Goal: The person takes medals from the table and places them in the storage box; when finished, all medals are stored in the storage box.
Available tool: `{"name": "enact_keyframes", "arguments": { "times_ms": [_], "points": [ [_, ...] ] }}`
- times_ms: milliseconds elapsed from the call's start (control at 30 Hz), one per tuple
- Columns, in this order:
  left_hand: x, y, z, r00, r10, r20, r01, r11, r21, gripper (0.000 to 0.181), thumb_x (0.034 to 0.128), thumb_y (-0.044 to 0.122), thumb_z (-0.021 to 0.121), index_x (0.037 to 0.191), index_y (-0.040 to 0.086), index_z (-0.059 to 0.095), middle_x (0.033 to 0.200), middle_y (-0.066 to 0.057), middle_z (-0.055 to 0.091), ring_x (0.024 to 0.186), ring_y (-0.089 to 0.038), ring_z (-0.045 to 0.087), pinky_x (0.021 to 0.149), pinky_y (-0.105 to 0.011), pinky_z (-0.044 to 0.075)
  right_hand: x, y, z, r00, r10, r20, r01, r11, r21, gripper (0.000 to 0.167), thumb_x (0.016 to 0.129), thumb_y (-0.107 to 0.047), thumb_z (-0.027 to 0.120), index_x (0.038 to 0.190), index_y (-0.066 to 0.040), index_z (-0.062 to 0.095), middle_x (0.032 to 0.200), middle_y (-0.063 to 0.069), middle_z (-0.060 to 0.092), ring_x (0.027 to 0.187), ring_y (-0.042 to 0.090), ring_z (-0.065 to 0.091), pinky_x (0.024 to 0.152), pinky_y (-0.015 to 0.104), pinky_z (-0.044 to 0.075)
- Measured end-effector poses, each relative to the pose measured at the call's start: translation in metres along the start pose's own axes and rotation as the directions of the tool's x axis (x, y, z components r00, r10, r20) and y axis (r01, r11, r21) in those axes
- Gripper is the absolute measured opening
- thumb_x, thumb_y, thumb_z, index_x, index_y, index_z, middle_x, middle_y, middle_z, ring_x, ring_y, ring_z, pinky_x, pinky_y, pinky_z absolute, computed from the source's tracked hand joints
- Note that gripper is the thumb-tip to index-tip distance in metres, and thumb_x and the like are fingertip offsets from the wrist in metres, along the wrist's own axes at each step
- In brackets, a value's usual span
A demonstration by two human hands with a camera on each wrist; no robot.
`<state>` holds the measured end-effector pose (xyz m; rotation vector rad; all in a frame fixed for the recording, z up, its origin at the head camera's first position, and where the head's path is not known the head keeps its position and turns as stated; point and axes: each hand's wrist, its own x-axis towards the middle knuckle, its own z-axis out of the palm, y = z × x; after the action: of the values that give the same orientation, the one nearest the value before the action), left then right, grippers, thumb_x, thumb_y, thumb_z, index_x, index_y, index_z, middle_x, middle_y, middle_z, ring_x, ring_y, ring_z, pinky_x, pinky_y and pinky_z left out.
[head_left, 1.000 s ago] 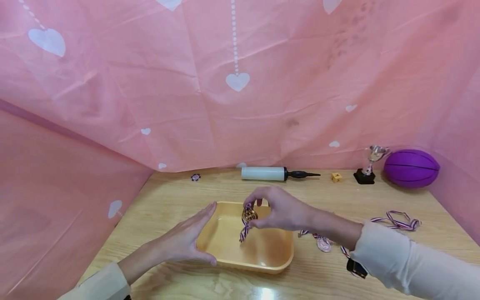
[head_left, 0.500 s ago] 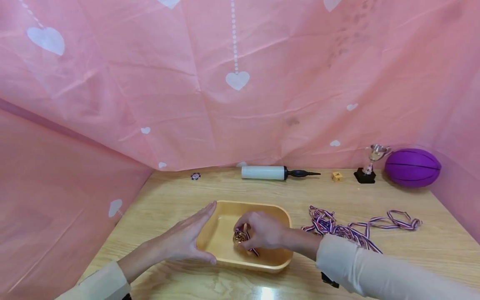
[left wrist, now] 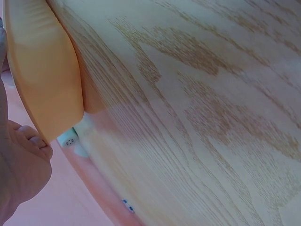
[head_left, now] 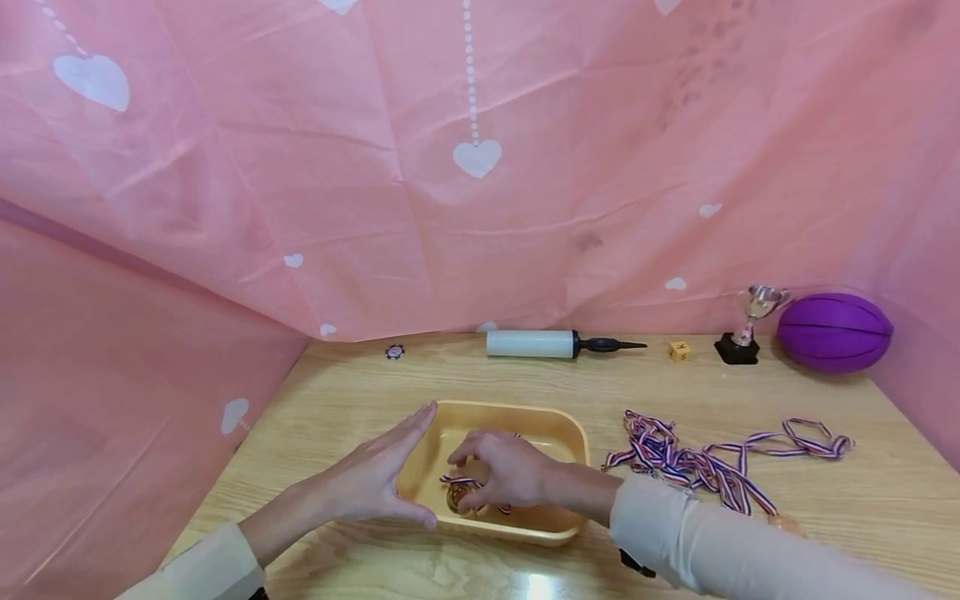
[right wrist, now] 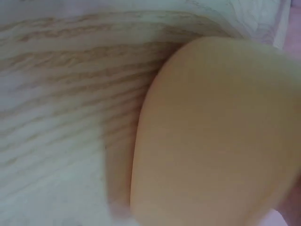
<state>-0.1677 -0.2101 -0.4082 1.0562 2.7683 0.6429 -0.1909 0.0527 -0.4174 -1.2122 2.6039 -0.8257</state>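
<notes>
In the head view a shallow yellow plastic tray (head_left: 517, 532) sits on the wooden table. Along its left side my left hand (head_left: 367, 483) rests, fingers straight at the far corner and thumb at the near one; the left wrist view shows the fingertips at the rim. Inside the tray, my right hand (head_left: 506, 471) has its fingers and thumb apart. A gold medal (head_left: 457, 498) with a striped ribbon (head_left: 463, 481) lies by the thumb tip on the tray floor. My right hand hides part of the ribbon. The right wrist view is filled mostly by the tray's outer wall (right wrist: 211, 132).
Right of the tray lie tangled striped ribbons (head_left: 675, 458) and a bronze-coloured medal (head_left: 786, 525), partly behind my sleeve. Along the back stand a poker chip (head_left: 394, 352), hand pump (head_left: 532, 343), yellow cube (head_left: 679, 351), trophy (head_left: 750, 325) and purple ball (head_left: 834, 333). Pink cloth (head_left: 375, 208) surrounds the table.
My right hand has carried the gold medal down and left into the tray, and its fingers have parted from it. The left hand has stayed at the tray's side.
</notes>
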Motion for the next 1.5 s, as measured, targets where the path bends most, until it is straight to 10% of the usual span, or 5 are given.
{"name": "enact_keyframes", "arguments": {
  "times_ms": [267,567,833,1067,1500],
  "points": [
    [0.000,0.001,0.001,1.000,-0.005,-0.006,0.005,1.000,0.001,0.140,0.0747,0.070,0.086,0.171,0.007,0.007,0.176,-0.011,0.004,0.158,-0.041,0.023,0.120,-0.064,0.030,-0.025,0.011,-0.045,0.998,-0.014,-0.058,0.023,0.987,0.159,0.065,0.094,-0.034,0.084,0.147,-0.006,0.060,0.147,0.006,0.063,0.139,0.028,0.056,0.116,0.051,0.045],
    [0.000,0.000,0.002,1.000,0.000,-0.017,0.000,1.000,0.015,0.140,0.0740,0.071,0.085,0.171,0.006,0.007,0.176,-0.010,0.005,0.159,-0.039,0.022,0.121,-0.063,0.029,-0.072,0.038,-0.110,0.965,-0.042,-0.260,0.062,0.996,0.071,0.066,0.094,-0.026,0.084,0.152,-0.010,0.057,0.145,0.007,0.065,0.135,0.027,0.058,0.107,0.056,0.051],
    [0.000,0.000,0.002,1.000,0.013,-0.017,-0.013,1.000,0.012,0.138,0.0756,0.075,0.081,0.171,0.006,0.009,0.176,-0.010,0.006,0.160,-0.035,0.020,0.121,-0.062,0.030,-0.128,0.061,-0.139,0.938,0.082,-0.337,-0.075,0.997,0.033,0.067,0.095,-0.027,0.083,0.155,-0.020,0.055,0.144,0.004,0.065,0.125,0.024,0.061,0.100,0.051,0.053],
    [0.000,-0.001,0.003,1.000,0.019,-0.021,-0.019,1.000,0.011,0.138,0.0758,0.075,0.081,0.171,0.006,0.009,0.176,-0.010,0.005,0.159,-0.036,0.020,0.121,-0.062,0.030,-0.162,0.078,-0.137,0.931,0.014,-0.364,-0.020,1.000,-0.013,0.058,0.091,-0.017,0.086,0.145,-0.013,0.065,0.129,-0.003,0.073,0.112,0.012,0.066,0.090,0.028,0.055],
    [0.000,-0.001,0.003,1.000,0.015,-0.014,-0.015,1.000,0.018,0.137,0.0762,0.072,0.083,0.171,0.006,0.009,0.176,-0.009,0.005,0.159,-0.037,0.021,0.120,-0.064,0.031,-0.196,0.098,-0.088,0.943,0.090,-0.320,-0.055,0.992,0.117,0.048,0.089,-0.016,0.088,0.133,-0.012,0.071,0.106,0.000,0.075,0.077,0.008,0.061,0.061,0.026,0.052]
  ]
}}
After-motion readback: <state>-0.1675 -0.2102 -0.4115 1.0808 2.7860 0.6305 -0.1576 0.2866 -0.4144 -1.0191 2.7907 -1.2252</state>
